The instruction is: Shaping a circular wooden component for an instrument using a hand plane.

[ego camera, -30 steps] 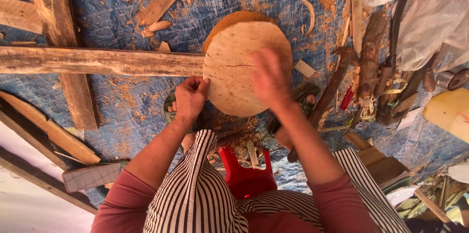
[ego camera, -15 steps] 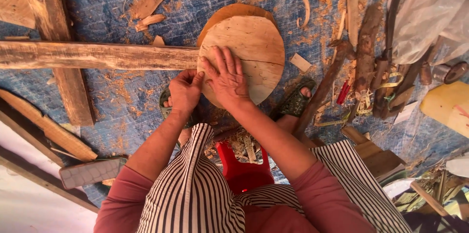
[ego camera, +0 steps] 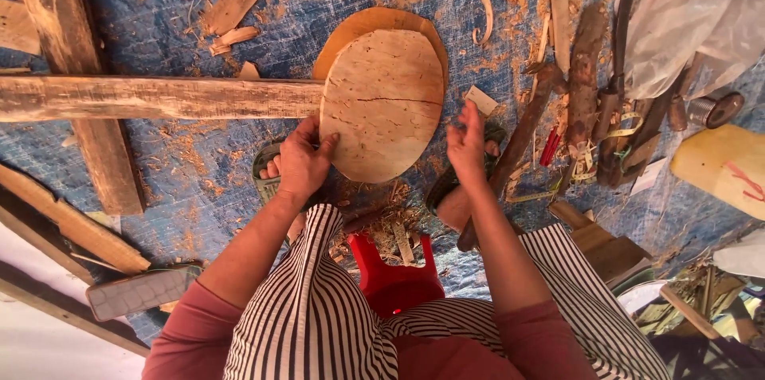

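Note:
A round pale wooden disc with a crack across it stands tilted on the blue tarp, a darker wooden round behind it. My left hand grips the disc's lower left edge. My right hand hovers just off the disc's lower right edge, fingers loosely apart, holding nothing. I sit on a red stool, sandalled feet either side of the disc.
A long rough wooden beam runs left from the disc. Planks and offcuts lie at the left. Sticks, branches and tools clutter the right, with a plastic bag and a yellow board. Shavings cover the tarp.
My right hand slid across the disc's face to the left, then came off it to the right. The left hand has stayed on the disc's edge.

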